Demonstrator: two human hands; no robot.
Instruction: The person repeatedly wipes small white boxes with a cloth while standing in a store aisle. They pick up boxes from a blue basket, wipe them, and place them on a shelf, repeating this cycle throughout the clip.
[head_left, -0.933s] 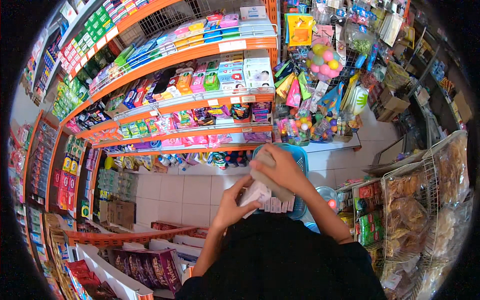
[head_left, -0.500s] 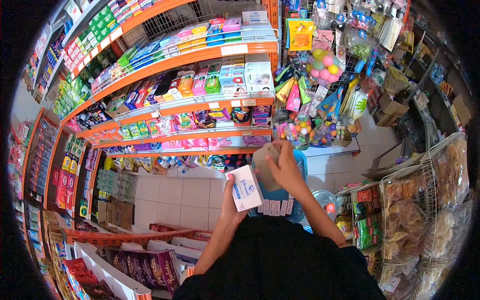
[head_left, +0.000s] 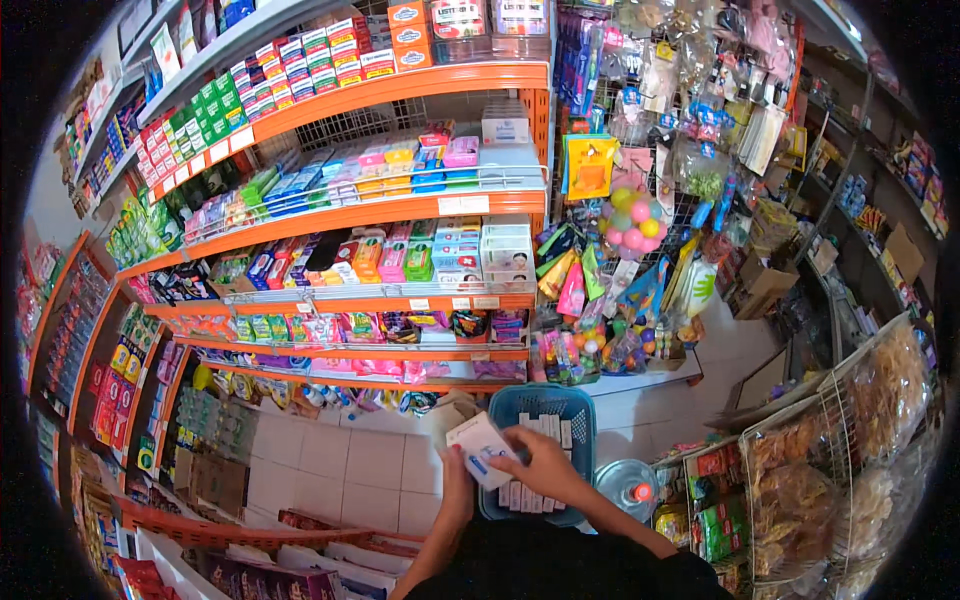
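Observation:
A small white soap-type box [head_left: 484,450] with blue print is tilted between my two hands. My left hand [head_left: 458,492] is closed on its left edge, thumb on the front. Fingers of my right hand [head_left: 543,466] press on its right side. A limp, tan-grey piece [head_left: 453,412], cloth-like and blurred, sticks out beyond the box by my left hand; what grips it is hidden. Beneath and to the right stands a teal plastic basket [head_left: 586,400]. Several white boxes [head_left: 545,424] stand inside it, with another row [head_left: 530,497] at its near end, partly covered by my right arm.
Orange-edged shelves [head_left: 420,212] of packaged soaps and toiletries rise ahead. White boxes [head_left: 505,128] sit on an upper shelf. A large clear water bottle [head_left: 628,488] with a red cap stands right of the basket. Bagged snacks hang on a wire rack [head_left: 800,450] at right; tiled floor [head_left: 375,462] lies left.
My right hand has come from holding the tan-grey piece over the basket to gripping the white box. That piece now shows beyond my left hand. The view has tilted upward.

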